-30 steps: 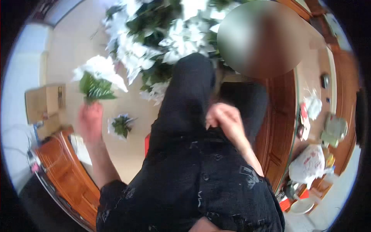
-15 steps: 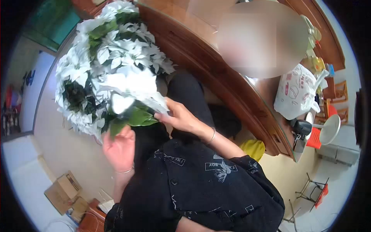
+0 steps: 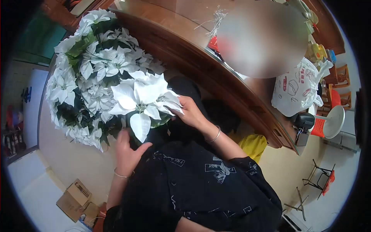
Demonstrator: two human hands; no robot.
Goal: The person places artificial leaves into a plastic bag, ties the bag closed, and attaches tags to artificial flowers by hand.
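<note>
A white artificial poinsettia bunch (image 3: pixel 145 96) with green leaves is held up in front of my lap. My right hand (image 3: pixel 190 113) closes on its right edge, fingertips partly behind the petals. Just below its left side is my left hand (image 3: pixel 129 152), thumb spread away from the fingers, nothing visible in it; the petals hang close to the fingertips. Behind and to the left stands a large mass of white poinsettias (image 3: pixel 96 96) with dark green leaves.
A wooden desk (image 3: pixel 216 73) with a glass top runs diagonally on the right, carrying a white plastic bag (image 3: pixel 291 91) and a black object (image 3: pixel 304 120). Yellow cloth (image 3: pixel 253 147) lies below it. Cardboard boxes (image 3: pixel 75 197) are at lower left, a white round stool (image 3: pixel 334 121) at right.
The view has swung round toward the desk. The bunch moved from my left hand at the left to my right hand over my lap. My left hand has let go, its thumb now spread.
</note>
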